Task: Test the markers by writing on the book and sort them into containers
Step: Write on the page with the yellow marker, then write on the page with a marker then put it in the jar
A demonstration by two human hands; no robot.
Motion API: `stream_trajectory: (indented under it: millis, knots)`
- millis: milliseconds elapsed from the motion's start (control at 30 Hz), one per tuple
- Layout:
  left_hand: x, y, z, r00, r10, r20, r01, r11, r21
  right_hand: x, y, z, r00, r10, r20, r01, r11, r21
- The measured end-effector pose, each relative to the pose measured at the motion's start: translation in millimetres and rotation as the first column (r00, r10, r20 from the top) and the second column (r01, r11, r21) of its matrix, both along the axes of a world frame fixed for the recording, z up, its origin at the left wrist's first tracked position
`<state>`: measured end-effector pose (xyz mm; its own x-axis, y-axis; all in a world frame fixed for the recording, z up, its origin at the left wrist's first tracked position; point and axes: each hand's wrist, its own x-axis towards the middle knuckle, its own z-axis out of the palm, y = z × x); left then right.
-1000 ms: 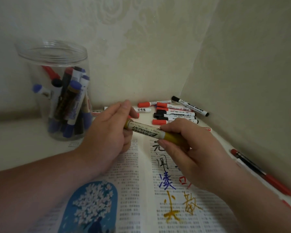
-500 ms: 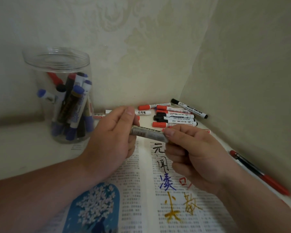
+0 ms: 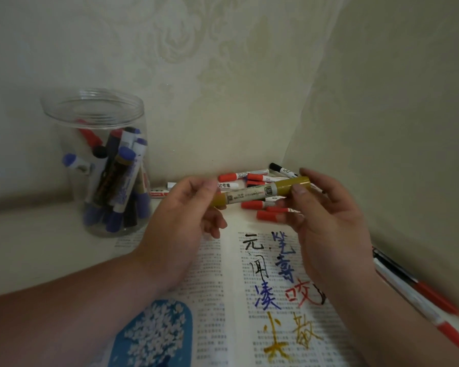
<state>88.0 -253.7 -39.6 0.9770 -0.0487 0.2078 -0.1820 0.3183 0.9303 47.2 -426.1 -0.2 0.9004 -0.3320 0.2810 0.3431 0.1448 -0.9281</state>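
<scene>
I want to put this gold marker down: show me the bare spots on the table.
Bare pale tabletop lies left of the open printed book, in front of the clear plastic jar. Crowded: the back corner, with loose red- and black-capped markers, and the right wall strip with pens.

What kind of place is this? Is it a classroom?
Probably a room at home: a corner with flowery wallpaper, and a pale surface holding an open book and a clear jar of markers.
</scene>
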Motion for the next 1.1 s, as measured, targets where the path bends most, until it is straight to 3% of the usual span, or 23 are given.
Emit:
stream_trajectory:
  millis: [67, 167, 367, 567, 833, 1033, 1100]
  knots:
    - [3, 1, 3, 0.993, 0.05, -0.105, -0.062, 0.992, -0.11, 1, 4, 10, 0.998, -0.049, 0.03, 0.048, 0.998, 0.031]
    - [7, 1, 5, 0.973, 0.088, -0.214, -0.114, 0.987, -0.112, 3, 18, 32, 0.993, -0.054, 0.101, 0.057, 0.998, -0.027]
    - [9, 5, 7, 0.961, 0.03, -0.274, -0.054, 0.995, -0.081, 28, 81, 99, 0.923, 0.043, 0.382, 0.044, 0.976, -0.215]
    - [9, 5, 10, 0.928, -0.005, -0.373, -0.033, 0.995, -0.097, 64, 124, 123, 0.881, 0.08, 0.467, 0.114, 0.921, -0.374]
    - [13, 10, 12, 0.906, -0.039, -0.422, -0.015, 0.992, -0.123, 86, 157, 107, 0.937, 0.281, 0.209, -0.02, 0.638, -0.77]
    - [14, 11, 12, 0.903, -0.033, -0.428, -0.007, 0.996, -0.093, 90, 155, 95, 0.95, 0.307, 0.058, -0.078, 0.412, -0.908]
    - [13, 11, 12, 0.901, -0.041, -0.433, -0.003, 0.995, -0.102, 87, 151, 97, 0.939, 0.345, 0.02, -0.13, 0.405, -0.905]
